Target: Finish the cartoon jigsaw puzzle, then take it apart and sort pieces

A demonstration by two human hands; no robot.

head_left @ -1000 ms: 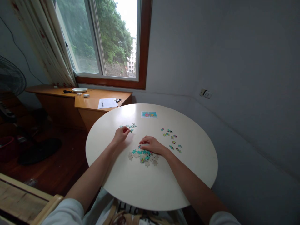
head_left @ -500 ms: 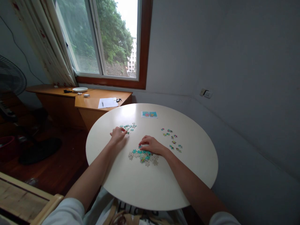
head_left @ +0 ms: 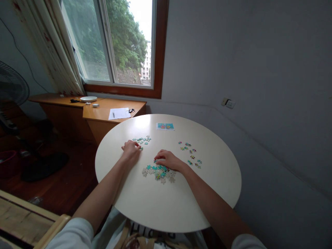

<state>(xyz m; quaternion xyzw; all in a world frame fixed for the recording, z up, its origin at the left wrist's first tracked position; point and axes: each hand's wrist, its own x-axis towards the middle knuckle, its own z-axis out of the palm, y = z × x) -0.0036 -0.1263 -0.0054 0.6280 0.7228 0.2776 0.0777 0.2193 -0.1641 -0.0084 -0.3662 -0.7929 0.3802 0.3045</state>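
Note:
A round white table [head_left: 168, 204] carries jigsaw pieces in three groups. My left hand [head_left: 131, 149] rests at the near edge of the small teal cluster [head_left: 142, 140], fingers curled and pinched on a puzzle piece [head_left: 140, 148]. My right hand [head_left: 168, 159] lies with fingers bent on the far edge of the middle pile of teal and grey pieces [head_left: 158, 172], pressing on a piece there. Loose colourful pieces [head_left: 190, 154] lie scattered to the right. A small reference picture [head_left: 165, 126] lies at the far side of the table.
A wooden desk [head_left: 103, 114] under the window holds a sheet of paper [head_left: 118, 113], keys, and a white plate [head_left: 88, 99]. A fan [head_left: 11, 90] stands at the left. A wooden chair part [head_left: 28, 224] sits at bottom left. A wall socket [head_left: 227, 102] is on the right.
My left hand has drawn back a little toward me and left, away from the teal cluster. My right hand has stayed on the middle pile.

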